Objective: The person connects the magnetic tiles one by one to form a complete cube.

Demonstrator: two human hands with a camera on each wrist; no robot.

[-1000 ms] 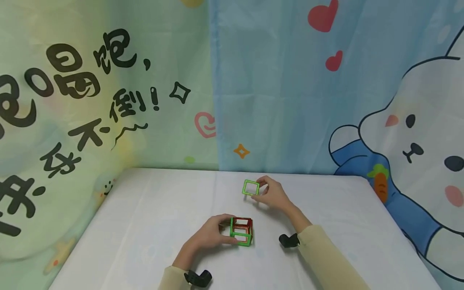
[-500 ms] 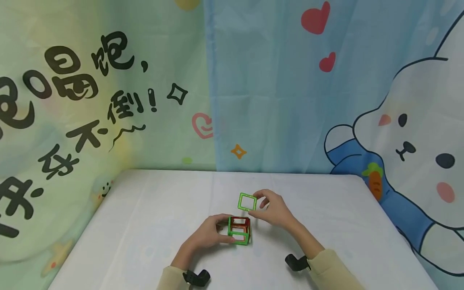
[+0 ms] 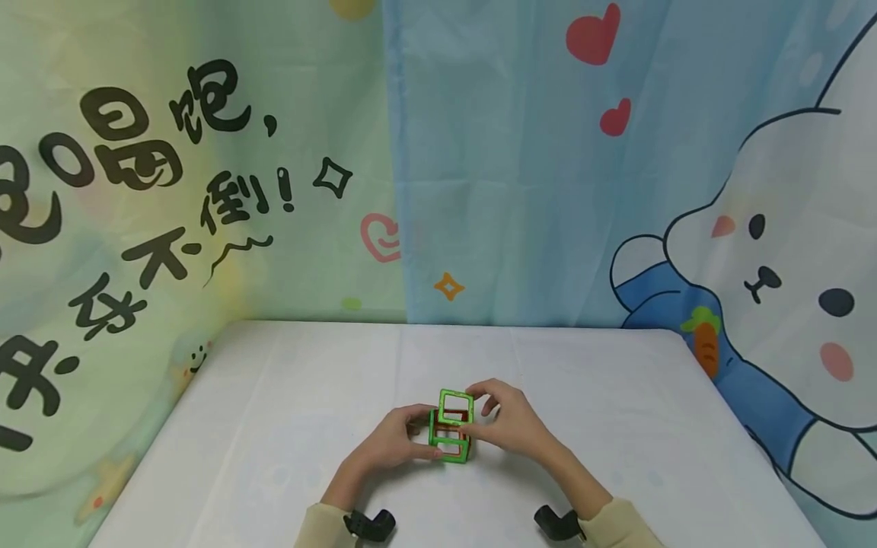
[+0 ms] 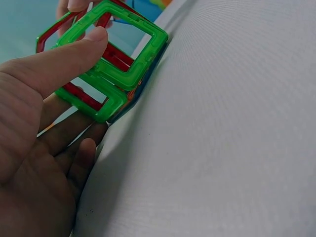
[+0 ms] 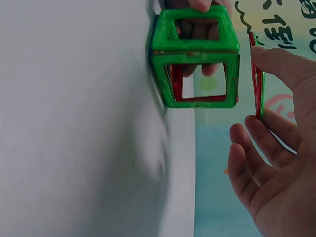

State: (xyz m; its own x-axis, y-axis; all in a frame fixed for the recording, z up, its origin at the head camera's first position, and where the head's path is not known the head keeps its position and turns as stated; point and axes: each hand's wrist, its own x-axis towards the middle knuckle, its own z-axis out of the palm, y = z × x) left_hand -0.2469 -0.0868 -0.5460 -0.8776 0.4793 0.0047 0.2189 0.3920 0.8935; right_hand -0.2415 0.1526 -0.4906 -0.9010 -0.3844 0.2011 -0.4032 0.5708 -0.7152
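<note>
A small open-framed box of magnetic tiles, green with red sides, stands on the white table in the head view. My left hand grips its left side, thumb on a green frame of the box in the left wrist view. My right hand pinches a square magnetic tile by its right edge, held just over the box. Edge-on in the right wrist view, the tile shows green and red layers and is apart from the box.
The white cloth-covered table spreads around both hands. Behind it hangs a printed curtain with hearts and a cartoon bear. Black wrist cameras sit at both cuffs.
My right hand has brought the square tile from the far side of the table down toward me, to just above the box. My left hand keeps its grip on the box.
</note>
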